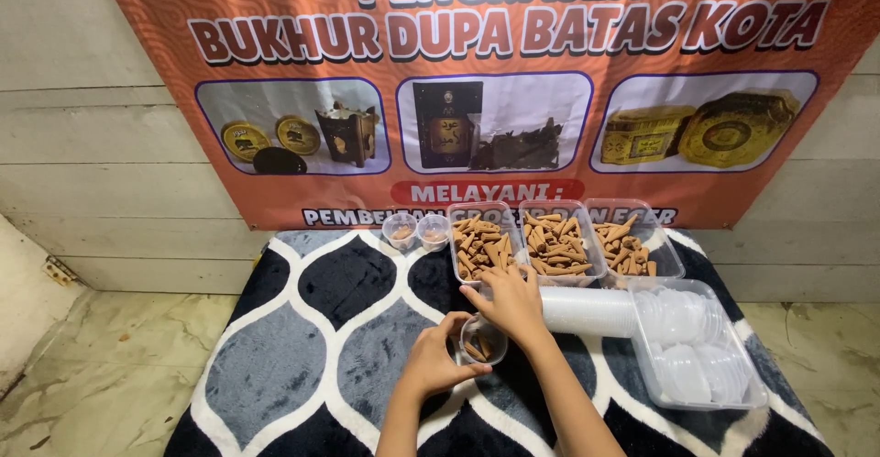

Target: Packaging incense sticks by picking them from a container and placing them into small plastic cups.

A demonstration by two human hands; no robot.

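From here I see my left hand point(433, 363) wrapped around a small clear plastic cup point(483, 340), grasping it from the left side and tilting its mouth toward the camera; a few brown cone-shaped pieces lie inside it. My right hand point(513, 301) sits just above and right of the cup, fingers curled at its rim, and I cannot tell whether they pinch anything. The cup is held just above a patterned rug point(339, 329) in dark blue, grey and white, which lies on a pale marble floor point(110, 365). Beyond my hands stand three clear trays of brown cones point(555, 242) side by side, and left of them two small filled cups point(417, 231). To the right, a sleeve of stacked empty cups point(587, 310) lies on its side next to a clear tub of round lids point(692, 347). An orange banner point(486, 81) hangs on the wall behind.
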